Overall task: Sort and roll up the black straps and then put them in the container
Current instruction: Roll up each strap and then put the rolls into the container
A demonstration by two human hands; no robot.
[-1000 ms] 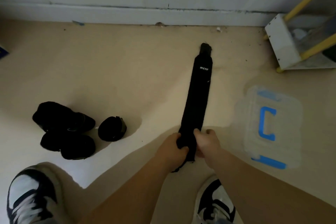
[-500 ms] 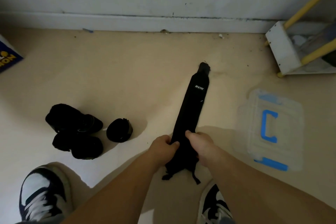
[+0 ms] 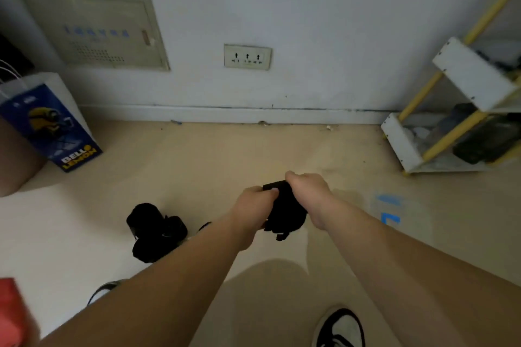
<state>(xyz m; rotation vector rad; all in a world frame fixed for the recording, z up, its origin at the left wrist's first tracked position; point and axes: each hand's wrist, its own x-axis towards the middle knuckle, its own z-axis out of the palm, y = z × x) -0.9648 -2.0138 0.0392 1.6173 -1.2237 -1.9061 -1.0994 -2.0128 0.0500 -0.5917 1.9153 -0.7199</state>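
Observation:
A black strap (image 3: 284, 213) is bunched into a thick roll between my hands, above the beige floor. My left hand (image 3: 255, 205) grips its left side, thumb on top. On the right side, my right hand (image 3: 308, 191) curls over the roll's top. A short loose tail hangs under the roll. Several rolled black straps (image 3: 156, 231) lie in a pile on the floor to the left, partly hidden by my left forearm. The clear container lid with blue markings (image 3: 394, 214) lies flat on the floor to the right.
A blue paper bag (image 3: 49, 124) stands at the left by the wall. At the right is a white and yellow shelf rack (image 3: 451, 132). My shoe (image 3: 341, 327) is at the bottom right, a red object (image 3: 11, 310) at the bottom left. A wall socket (image 3: 247, 56) sits above the skirting.
The strap lay stretched out on the floor before; now it is gathered into a roll in both hands and lifted. The view has tilted up to show the wall.

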